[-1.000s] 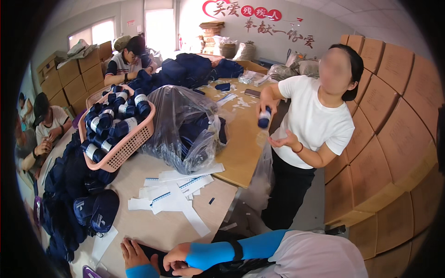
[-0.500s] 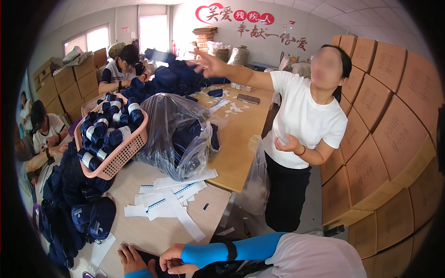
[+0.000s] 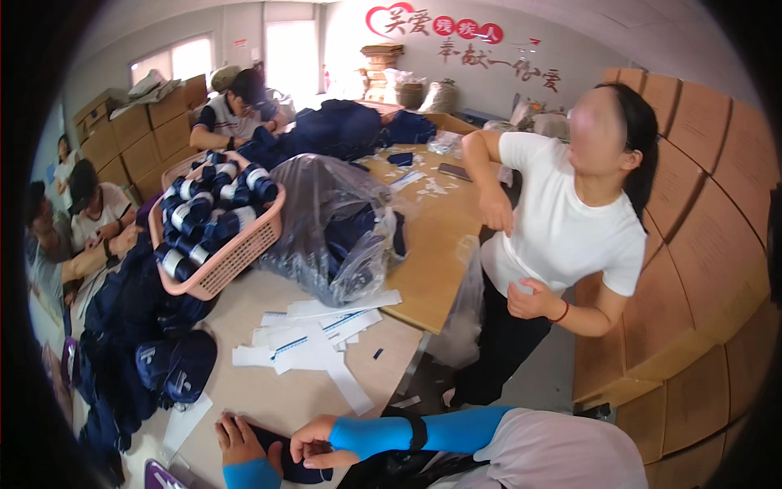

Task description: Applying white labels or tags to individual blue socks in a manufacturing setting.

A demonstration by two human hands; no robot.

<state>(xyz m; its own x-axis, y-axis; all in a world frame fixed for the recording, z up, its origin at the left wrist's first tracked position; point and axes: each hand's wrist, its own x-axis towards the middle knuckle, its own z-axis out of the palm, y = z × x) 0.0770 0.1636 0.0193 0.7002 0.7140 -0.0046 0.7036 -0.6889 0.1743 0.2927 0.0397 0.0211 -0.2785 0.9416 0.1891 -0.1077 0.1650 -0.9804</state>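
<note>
My left hand [image 3: 239, 444] rests with its fingers stretched out along the left edge of a dark navy piece of folded cloth [image 3: 267, 438] at the table's near edge. My right hand [image 3: 316, 444] hovers over or touches the cloth's right side, its fingers loosely bent and the thumb apart; nothing shows in it. Part of the cloth is hidden under both hands. Left of them, two navy caps [image 3: 186, 367] with pale marks lie on a heap of navy caps [image 3: 122, 326]. White paper strips [image 3: 326, 334] are scattered beyond my hands.
A pink basket [image 3: 236, 261] holds several navy rolls with white bands, beside a clear bag [image 3: 326, 187] of navy items. A purple-edged tray [image 3: 155, 473] sits lower left. A person in a white shirt [image 3: 570, 204] stands across; others sit left. Cartons [image 3: 692, 228] line the right.
The standing person has lowered the outstretched arm and bent it toward the body. A dark item near that hand is now out of the air. The view has shifted slightly; my hands stay near the cloth.
</note>
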